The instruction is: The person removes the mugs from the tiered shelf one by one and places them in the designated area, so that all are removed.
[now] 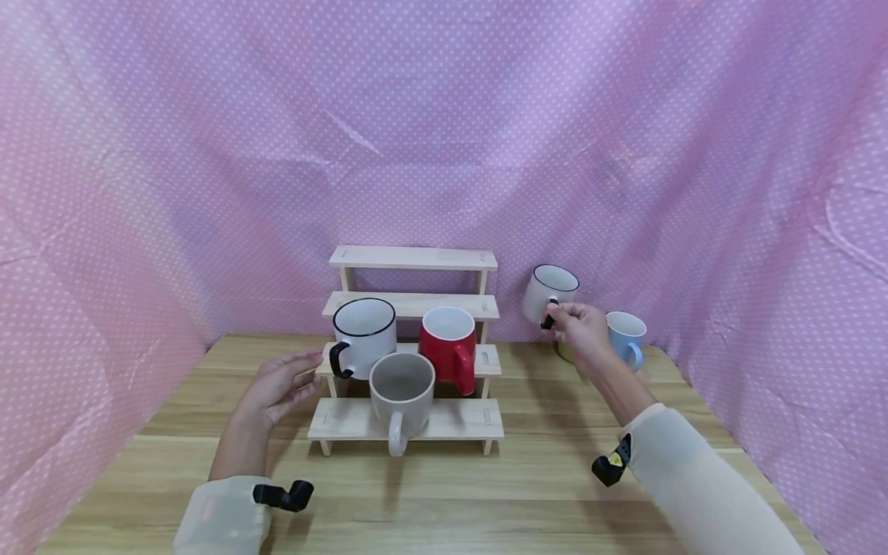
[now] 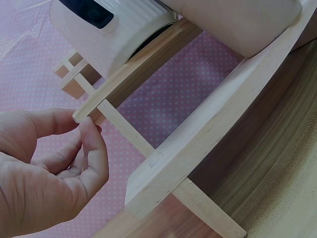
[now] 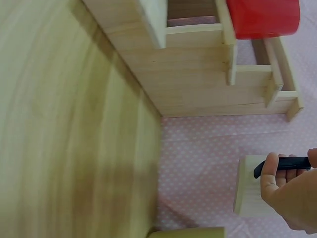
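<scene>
My right hand grips the black handle of a white mug with a dark rim. The mug hangs in the air right of the wooden tiered shelf; its pale side shows in the right wrist view. At the shelf's left side, my left hand pinches the end of the second-lowest board between thumb and finger. On that board stand a white black-rimmed mug and a red mug. A beige mug sits on the lowest board, handle forward.
A light blue mug stands on the table at the back right, beside a yellowish thing mostly hidden by my right hand. Pink dotted cloth hangs behind and at both sides of the wooden table.
</scene>
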A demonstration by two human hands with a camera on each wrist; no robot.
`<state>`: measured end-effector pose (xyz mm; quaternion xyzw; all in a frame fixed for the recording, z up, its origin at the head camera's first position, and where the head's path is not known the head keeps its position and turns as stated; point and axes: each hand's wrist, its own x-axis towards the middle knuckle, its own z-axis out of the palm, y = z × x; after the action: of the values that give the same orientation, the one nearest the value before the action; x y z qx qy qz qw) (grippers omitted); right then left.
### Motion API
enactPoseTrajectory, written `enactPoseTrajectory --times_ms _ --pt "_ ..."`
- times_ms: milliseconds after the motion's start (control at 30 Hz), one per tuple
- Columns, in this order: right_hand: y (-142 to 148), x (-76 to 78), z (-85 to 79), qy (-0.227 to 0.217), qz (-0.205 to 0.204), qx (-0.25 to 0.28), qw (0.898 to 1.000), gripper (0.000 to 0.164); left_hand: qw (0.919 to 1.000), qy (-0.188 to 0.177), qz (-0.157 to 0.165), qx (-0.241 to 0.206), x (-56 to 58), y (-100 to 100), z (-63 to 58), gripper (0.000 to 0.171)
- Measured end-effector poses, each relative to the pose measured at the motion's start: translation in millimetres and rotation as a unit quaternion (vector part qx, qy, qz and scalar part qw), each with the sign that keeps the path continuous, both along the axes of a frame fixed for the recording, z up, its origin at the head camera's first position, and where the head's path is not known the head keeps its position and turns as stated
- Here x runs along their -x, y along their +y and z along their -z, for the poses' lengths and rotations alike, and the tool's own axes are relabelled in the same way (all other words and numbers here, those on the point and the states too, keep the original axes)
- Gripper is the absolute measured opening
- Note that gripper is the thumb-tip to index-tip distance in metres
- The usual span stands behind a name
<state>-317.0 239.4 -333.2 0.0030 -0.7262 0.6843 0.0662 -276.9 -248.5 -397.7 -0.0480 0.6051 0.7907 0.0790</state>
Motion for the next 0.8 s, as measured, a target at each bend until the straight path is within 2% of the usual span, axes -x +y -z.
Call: enactPoseTrajectory --times_ms 200,533,800 --pt "0.1 1.4 20.9 -0.011 -0.002 0.034 0.999 0.017 1.0 -0.007 -0.005 0.003 -0.2 1.3 -0.5 0.008" --pt "1.4 5.4 50.0 -0.029 -0.003 0.049 0.998 0.018 1.0 -0.003 -0.005 -0.001 -0.3 1.0 -0.3 0.011" --pt "2.3 8.8 67.0 -0.055 0.016 0.027 0.998 0.018 1.0 -0.002 -0.005 -0.004 -0.8 1.5 -0.9 0.012"
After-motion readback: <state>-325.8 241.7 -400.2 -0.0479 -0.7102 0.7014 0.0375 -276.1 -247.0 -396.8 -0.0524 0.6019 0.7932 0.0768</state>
